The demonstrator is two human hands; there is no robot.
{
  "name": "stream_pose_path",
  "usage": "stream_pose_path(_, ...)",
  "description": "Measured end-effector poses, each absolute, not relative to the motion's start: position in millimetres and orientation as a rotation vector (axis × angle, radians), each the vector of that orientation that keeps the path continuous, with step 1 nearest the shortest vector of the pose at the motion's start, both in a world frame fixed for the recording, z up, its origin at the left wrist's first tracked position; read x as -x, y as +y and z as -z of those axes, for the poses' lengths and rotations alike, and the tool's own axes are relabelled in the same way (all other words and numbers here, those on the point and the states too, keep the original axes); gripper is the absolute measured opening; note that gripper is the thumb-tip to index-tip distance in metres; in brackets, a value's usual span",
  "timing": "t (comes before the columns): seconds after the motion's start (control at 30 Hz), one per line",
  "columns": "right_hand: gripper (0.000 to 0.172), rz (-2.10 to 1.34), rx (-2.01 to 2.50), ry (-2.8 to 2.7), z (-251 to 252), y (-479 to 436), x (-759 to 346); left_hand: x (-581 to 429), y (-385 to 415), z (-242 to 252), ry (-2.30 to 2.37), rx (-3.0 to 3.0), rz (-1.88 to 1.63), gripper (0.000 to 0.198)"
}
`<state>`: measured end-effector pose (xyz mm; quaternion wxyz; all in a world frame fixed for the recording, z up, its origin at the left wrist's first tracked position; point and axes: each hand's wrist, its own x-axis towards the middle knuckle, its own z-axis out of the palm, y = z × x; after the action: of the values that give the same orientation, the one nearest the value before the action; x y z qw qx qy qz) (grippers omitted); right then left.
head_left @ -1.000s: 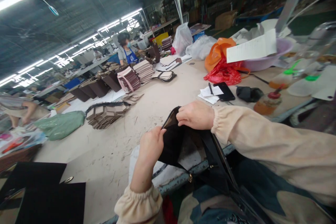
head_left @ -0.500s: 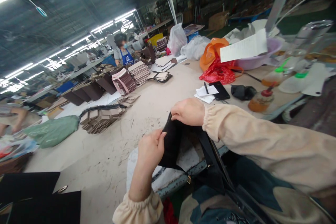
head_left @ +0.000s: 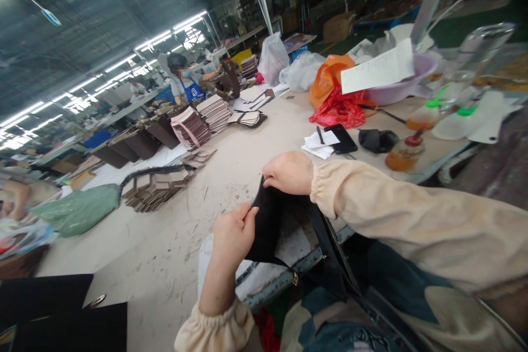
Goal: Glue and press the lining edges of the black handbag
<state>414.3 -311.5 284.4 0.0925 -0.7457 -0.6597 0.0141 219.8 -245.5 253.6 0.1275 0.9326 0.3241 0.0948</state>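
Note:
A black fabric bag piece (head_left: 266, 225) with a gold zipper pull (head_left: 295, 279) hangs over the near edge of the worktable. My left hand (head_left: 234, 232) pinches its upper edge between thumb and fingers. Farther along the same edge, my right hand (head_left: 289, 172) is closed on the black material, and the edge is stretched between both hands. The rest of the piece drapes toward my lap, its lower part dark and hard to make out. White paper (head_left: 299, 245) lies on the table under it.
Stacks of cut pieces (head_left: 159, 190) and a green bag (head_left: 78, 209) lie to the left. A phone (head_left: 343, 139), a red plastic bag (head_left: 340, 111) and a bottle of amber liquid (head_left: 406, 151) are at the right. A co-worker in a blue apron (head_left: 192, 91) is farther back.
The view has shifted slightly, so the scene sits a little more to the left. Both hands keep their hold on the black edge. The co-worker's arm now reaches out toward brown pieces.

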Motion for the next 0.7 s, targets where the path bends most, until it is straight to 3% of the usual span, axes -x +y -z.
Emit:
stream_pose_path(0.27, 0.032, 0.012, 2.149, -1.926, -279.5, -310.2, -415.7, -219.7, -243.9, -254.7, 0.906, -2.694, -0.273, 0.031)
stream_pose_path(0.7, 0.021, 0.022, 2.157, -2.111, -297.2, -315.4, -404.2, -211.6, -253.0, -265.2, 0.988, -2.747, -0.232, 0.031)
